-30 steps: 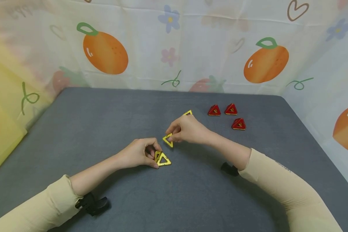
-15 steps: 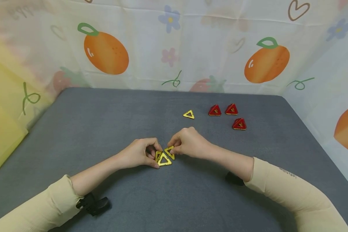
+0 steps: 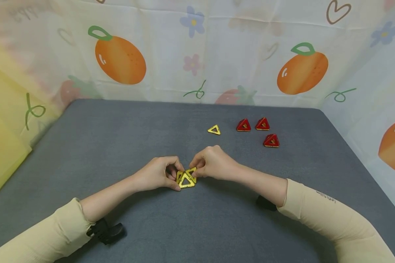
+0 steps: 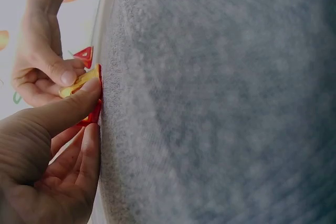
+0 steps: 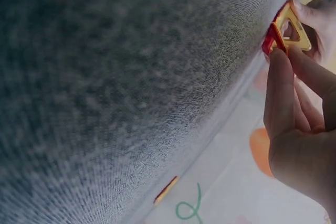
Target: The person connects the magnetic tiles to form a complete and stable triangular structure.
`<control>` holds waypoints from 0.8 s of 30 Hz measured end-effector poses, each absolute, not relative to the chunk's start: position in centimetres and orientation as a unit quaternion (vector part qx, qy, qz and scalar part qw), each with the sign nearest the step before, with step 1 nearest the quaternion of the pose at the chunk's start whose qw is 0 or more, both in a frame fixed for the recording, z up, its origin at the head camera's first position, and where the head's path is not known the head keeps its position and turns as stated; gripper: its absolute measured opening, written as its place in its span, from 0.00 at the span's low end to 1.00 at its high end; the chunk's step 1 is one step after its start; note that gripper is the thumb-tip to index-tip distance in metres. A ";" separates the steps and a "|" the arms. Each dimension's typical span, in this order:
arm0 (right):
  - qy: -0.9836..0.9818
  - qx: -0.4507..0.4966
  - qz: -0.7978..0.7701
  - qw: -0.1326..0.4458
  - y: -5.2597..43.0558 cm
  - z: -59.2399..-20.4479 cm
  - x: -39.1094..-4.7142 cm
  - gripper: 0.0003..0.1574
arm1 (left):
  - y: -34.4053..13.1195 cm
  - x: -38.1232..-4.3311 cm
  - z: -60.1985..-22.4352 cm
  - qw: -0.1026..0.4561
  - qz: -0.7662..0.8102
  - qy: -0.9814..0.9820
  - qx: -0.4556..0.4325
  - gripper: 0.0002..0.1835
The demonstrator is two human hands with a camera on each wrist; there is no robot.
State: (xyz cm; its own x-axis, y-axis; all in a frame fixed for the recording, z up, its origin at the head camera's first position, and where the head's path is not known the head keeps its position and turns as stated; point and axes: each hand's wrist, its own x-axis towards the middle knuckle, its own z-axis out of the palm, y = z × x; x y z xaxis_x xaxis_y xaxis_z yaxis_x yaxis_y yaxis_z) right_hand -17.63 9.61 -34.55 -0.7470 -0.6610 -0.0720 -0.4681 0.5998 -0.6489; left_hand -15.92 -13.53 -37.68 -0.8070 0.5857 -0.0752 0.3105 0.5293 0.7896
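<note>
On the grey table [image 3: 118, 146] both hands meet over a small cluster of yellow triangle frames [image 3: 185, 178]. My left hand [image 3: 160, 174] grips the cluster from the left, thumb along its front edge. My right hand [image 3: 211, 165] pinches one yellow triangle [image 3: 191, 171] leaning against the cluster's right side. The left wrist view shows the left thumb [image 4: 63, 113] on the yellow piece [image 4: 79, 82]. In the right wrist view the right fingers [image 5: 286, 87] hold the yellow triangle [image 5: 290, 24].
One loose yellow triangle [image 3: 214, 129] lies flat further back. Three red pyramids [image 3: 260, 129] stand at the back right. A printed fruit cloth [image 3: 197, 51] walls the table at the back and sides.
My right hand carried its yellow triangle down and left from mid-air to the cluster, then tilted it against the other pieces. The left hand stayed put.
</note>
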 end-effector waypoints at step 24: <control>0.856 -0.340 -0.338 0.192 9.5 -35.3 -17.7 0.21 | -12.6 -15.6 -37.1 0.174 0.420 0.852 0.261 0.25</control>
